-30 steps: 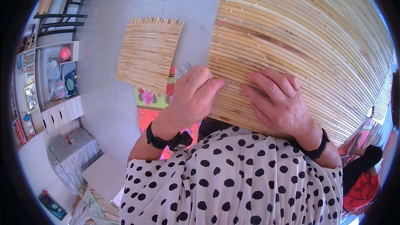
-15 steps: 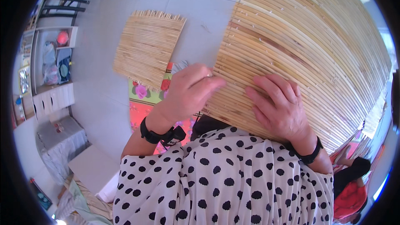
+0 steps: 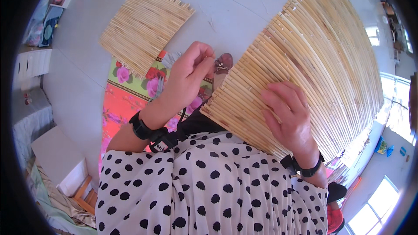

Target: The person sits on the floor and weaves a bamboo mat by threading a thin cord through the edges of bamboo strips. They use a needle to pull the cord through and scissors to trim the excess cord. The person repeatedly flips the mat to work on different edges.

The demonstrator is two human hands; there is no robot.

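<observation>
A large mat of thin straw-coloured reeds [image 3: 313, 61], bound with rows of stitching, lies across my lap and reaches away to the far right. My right hand [image 3: 289, 115] rests on its near part, fingers slightly curved and spread on the reeds. Just off the mat's left edge, my left hand [image 3: 191, 74] is raised, with thumb and fingers pinched together. Whatever is in that pinch, if anything, is too small to make out. Dark bands with small devices are on both wrists.
A smaller reed mat [image 3: 146, 28] lies on the grey floor at the far left, partly over a floral cloth [image 3: 126, 109]. A brown shoe [image 3: 224, 62] shows beside the large mat. At the left stands a white box [image 3: 58, 156]; bright windows [image 3: 374, 211] are at the right.
My left hand has drawn away from the large mat's edge, still pinched. My right hand stays on the reeds. The view has turned, so the shoe now shows.
</observation>
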